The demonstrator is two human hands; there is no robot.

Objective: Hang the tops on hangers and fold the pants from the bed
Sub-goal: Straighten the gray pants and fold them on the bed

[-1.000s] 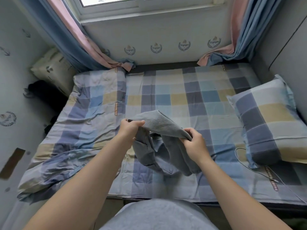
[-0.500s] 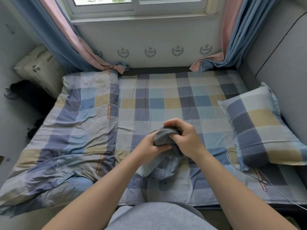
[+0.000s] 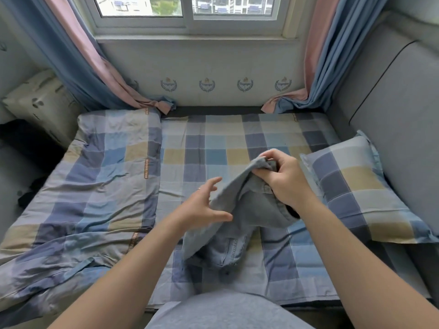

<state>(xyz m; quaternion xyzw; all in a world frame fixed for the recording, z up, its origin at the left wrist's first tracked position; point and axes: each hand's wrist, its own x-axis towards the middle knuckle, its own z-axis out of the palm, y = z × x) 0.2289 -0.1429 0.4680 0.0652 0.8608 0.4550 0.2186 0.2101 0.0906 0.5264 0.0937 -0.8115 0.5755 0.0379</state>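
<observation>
While our right hand [image 3: 283,180] pinches the jeans [image 3: 254,211] at their raised top, our left hand [image 3: 200,207] spreads open beside the cloth, perhaps brushing it; the jeans trail down onto the checked bed [image 3: 213,143], near a pillow [image 3: 361,193].

The bed [image 3: 268,264] is covered with a checked sheet [image 3: 213,138] in blue, grey and yellow squares. On its left half lies a rumpled quilt [image 3: 95,198] of the same pattern. A matching pillow [image 3: 361,198] lies at the right edge. The lower part of the denim pants [image 3: 228,250] rests on the sheet near the front edge.
</observation>
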